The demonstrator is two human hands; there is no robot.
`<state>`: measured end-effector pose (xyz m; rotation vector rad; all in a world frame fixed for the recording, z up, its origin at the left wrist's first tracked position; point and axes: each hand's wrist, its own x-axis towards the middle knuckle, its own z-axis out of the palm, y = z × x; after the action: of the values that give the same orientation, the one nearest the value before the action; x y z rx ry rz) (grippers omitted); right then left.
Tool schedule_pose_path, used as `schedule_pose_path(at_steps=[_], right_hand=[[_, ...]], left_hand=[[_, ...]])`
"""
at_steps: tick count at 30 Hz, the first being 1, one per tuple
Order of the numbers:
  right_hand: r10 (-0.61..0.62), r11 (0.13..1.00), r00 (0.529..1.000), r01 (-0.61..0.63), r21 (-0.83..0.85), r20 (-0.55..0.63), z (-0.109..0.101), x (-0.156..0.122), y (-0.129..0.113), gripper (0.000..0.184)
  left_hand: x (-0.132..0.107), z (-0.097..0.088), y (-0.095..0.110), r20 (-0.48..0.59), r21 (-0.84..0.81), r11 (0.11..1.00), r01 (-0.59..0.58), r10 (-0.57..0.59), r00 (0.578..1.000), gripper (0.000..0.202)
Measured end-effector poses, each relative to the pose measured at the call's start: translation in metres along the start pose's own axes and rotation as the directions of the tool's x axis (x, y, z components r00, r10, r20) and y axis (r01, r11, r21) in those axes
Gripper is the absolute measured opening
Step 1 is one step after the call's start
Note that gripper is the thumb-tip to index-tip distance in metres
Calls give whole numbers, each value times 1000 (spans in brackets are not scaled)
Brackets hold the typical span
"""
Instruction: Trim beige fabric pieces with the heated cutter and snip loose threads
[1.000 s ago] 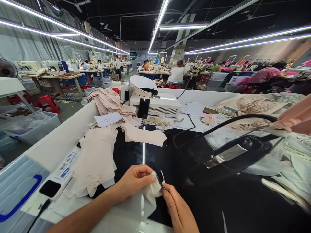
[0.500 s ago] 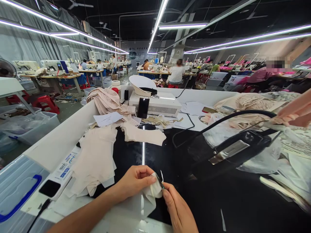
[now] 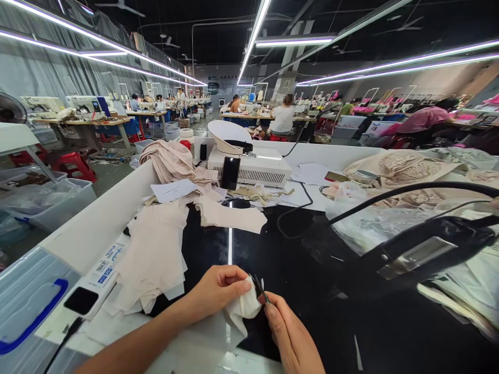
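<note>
Left fingers (image 3: 240, 287) pinch one cloth (image 3: 250, 306) — right fingers (image 3: 274, 315), one cutter (image 3: 261, 290).

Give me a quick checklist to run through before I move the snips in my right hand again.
1. Left hand pinching the white fabric: ok.
2. Right hand holding the snips: ok.
3. Left fingertips well away from the blades: not ok, they sit close beside the tips.
4. Blades clear of the fabric: cannot tell, the gap is too small to judge.
5. Black work surface free of loose bits: not ok, a thin pale sliver lies off to the right.
6. Loose cut pieces apart from both hands: ok, they lie farther forward on the left.
</note>
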<state>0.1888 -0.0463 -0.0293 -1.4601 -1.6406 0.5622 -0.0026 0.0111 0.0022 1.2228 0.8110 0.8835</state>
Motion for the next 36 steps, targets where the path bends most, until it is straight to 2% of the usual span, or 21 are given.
schedule_pose_path(at_steps=[4,10,16,30,36], right_hand=[[30,994,998,-36,107,58,-10,1,-5,45],[40,993,998,-45,109,50,-10,-3,-9,45],[72,988,993,-84,127,96,-13,-6,-8,45],[46,995,994,-54,79,98,-15,-6,-5,42],[41,993,985,-58,100,165,-17,-5,-2,44]], left_hand=[[0,1,-3,-1,22,1000,-17,17,1000,53],[0,0,0,-5,118,993,-28,29,1000,38],[-2,1,4,-14,181,983,-21,23,1000,27],[-4,-1,9,-25,295,955,36,-30,999,22],[-5,-3,12,-21,322,945,61,-58,998,21]])
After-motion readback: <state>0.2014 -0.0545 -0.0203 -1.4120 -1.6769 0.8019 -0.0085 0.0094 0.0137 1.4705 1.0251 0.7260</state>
